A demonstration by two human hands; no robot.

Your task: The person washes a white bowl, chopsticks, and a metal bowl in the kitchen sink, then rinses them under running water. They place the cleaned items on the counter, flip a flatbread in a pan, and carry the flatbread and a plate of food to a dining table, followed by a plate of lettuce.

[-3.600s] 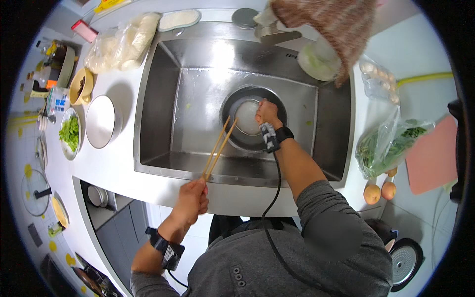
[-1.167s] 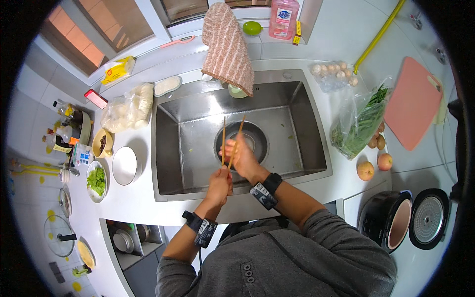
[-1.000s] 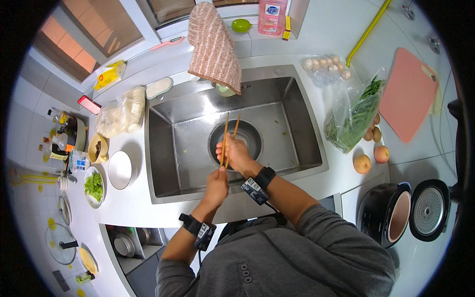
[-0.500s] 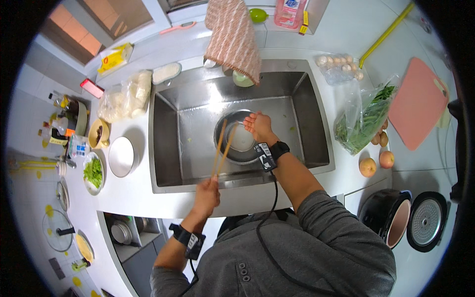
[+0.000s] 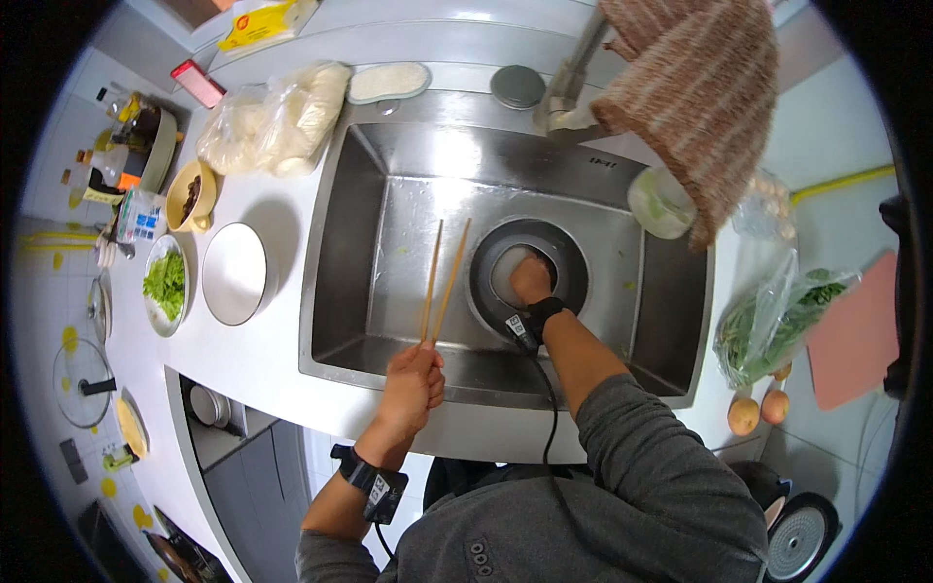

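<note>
Head view: the left hand [image 5: 412, 381] is closed round the near ends of a pair of chopsticks [image 5: 442, 277], and the sticks angle out from the sink's [image 5: 340, 291] front rim over the basin, tips splayed a little apart near the middle of the floor. The right hand [image 5: 531, 280] is down in the round drain well [image 5: 573, 255], fingers curled and pressed into the pale strainer at its centre; whether it grips anything there, I cannot tell from this angle.

To do this well, I'd judge the sticks want holding steady and clear of the well while the right hand works the strainer, and the wrist-strap cable trailing over the front rim wants keeping out of the wet.

The chopsticks look like plain light wood, thin, straight and long, dry-looking along the shaft. The basin is brushed steel with a few green scraps on its floor.

Round about: a striped cloth [image 5: 700, 97] hangs over the tap at the far rim, a white plate [image 5: 233, 274] and a dish of greens [image 5: 165, 285] sit on the counter to the left, bagged greens [image 5: 777, 321] to the right.
</note>
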